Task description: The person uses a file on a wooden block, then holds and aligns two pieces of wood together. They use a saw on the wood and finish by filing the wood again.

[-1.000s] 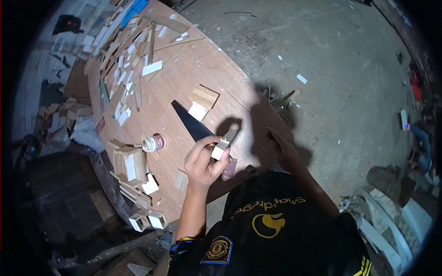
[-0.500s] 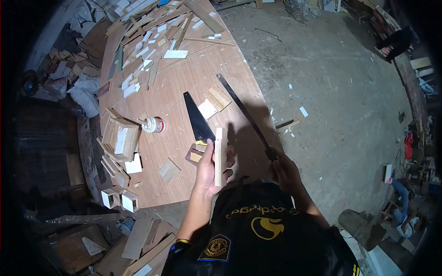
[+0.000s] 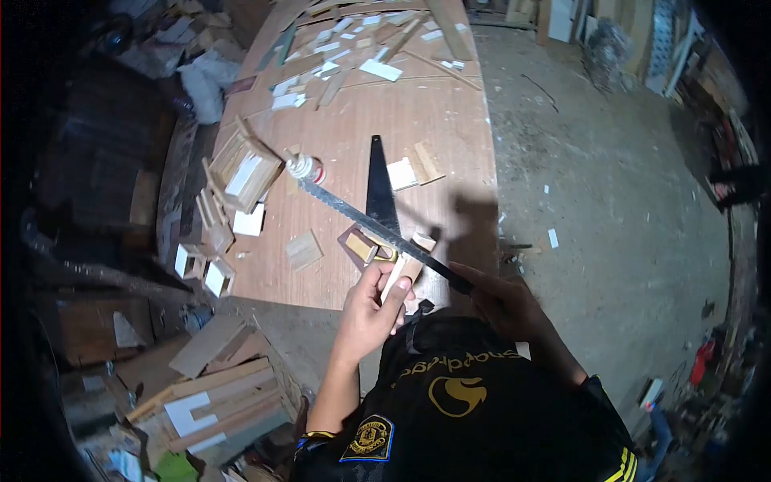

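Note:
My left hand (image 3: 371,315) is closed round a short wooden piece (image 3: 411,269) near the table's front edge. My right hand (image 3: 506,301) grips the dark end of a long narrow metal blade (image 3: 345,210) with a toothed-looking edge. The blade slants up to the left across the top of the wooden piece, and its far tip is beside a white glue container (image 3: 305,167). Beneath the blade, a black handsaw (image 3: 380,181) lies on the table. A small brown block tool (image 3: 357,245) is partly hidden beside my left hand.
The wooden table (image 3: 321,136) holds an open wooden box (image 3: 245,178) at left, small white-faced boxes (image 3: 217,277), a square wood piece (image 3: 303,250), joined boards (image 3: 424,163) and scattered offcuts (image 3: 381,70) at the far end. More boards (image 3: 225,402) lie at lower left.
The blade has swung left from the table's right side to lie across the wooden piece. My left hand has tilted that piece. The camera view has shifted.

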Action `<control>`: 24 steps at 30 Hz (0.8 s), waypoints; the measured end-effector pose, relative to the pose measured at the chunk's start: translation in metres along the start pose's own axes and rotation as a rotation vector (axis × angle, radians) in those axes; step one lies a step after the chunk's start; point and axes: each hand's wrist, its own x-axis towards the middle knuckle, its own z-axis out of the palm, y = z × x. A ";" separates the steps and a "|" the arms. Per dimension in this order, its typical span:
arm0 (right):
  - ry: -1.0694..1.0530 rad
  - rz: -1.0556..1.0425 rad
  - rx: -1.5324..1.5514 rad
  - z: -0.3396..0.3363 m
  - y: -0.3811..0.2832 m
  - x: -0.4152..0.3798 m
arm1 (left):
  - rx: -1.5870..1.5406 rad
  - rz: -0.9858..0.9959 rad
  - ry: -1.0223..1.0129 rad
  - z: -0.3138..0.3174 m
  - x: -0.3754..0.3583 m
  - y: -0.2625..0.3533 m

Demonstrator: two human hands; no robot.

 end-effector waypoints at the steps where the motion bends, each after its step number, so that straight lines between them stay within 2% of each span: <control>1: -0.023 -0.015 -0.004 -0.001 -0.003 0.002 | -0.006 0.008 0.026 0.002 -0.004 -0.002; 3: 0.010 -0.029 -0.031 0.000 -0.009 0.004 | 0.241 0.315 0.220 0.006 -0.009 -0.008; 6: -0.012 -0.063 -0.072 -0.004 -0.015 0.007 | 0.394 0.302 0.365 0.012 -0.020 0.003; 10: -0.067 -0.034 -0.180 -0.008 -0.016 0.005 | 0.511 0.301 0.367 0.008 -0.021 -0.005; 12: -0.077 -0.074 -0.273 -0.010 -0.018 0.005 | 0.633 0.438 0.400 0.005 -0.019 -0.008; 16: -0.002 -0.205 -0.313 -0.002 -0.005 0.010 | 0.686 0.390 0.490 0.009 -0.021 0.000; 22: -0.053 -0.153 -0.359 -0.001 0.011 0.011 | 0.816 0.349 0.578 -0.003 -0.024 0.007; 24: -0.023 -0.095 -0.228 0.002 0.007 0.013 | 0.793 0.374 0.589 -0.001 -0.023 0.003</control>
